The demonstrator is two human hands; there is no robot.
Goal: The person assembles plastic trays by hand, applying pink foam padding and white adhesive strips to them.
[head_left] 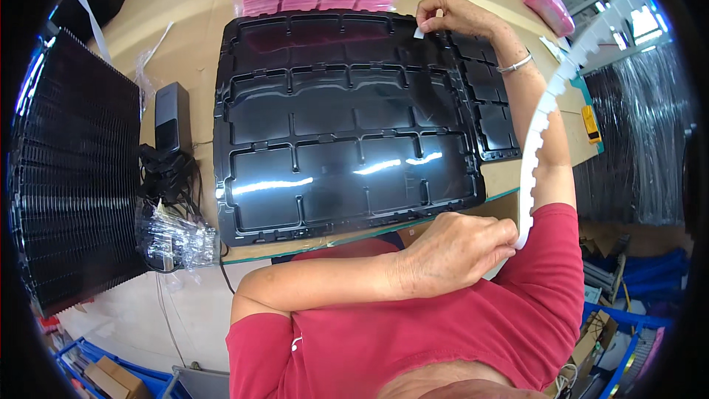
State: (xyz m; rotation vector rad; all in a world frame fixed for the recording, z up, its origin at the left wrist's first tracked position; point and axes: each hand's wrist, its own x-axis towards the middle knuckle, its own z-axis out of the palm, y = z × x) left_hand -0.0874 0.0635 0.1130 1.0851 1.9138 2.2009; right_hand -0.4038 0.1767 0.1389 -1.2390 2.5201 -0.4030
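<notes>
Two pinches at once: holding a notched white strip [526,177] by its lower end in the left grip [450,253], before the desk [185,37], and, farther off, a small white piece [419,32] in the right grip [452,13], at the far-right corner of the black tray [347,120]. Probably placing that piece; next calls for aligning, then pressing.

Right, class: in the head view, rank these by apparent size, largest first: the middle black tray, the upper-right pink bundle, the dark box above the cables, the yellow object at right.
1. Middle black tray
2. Pink bundle and dark box: too alike to rank
3. Yellow object
</notes>
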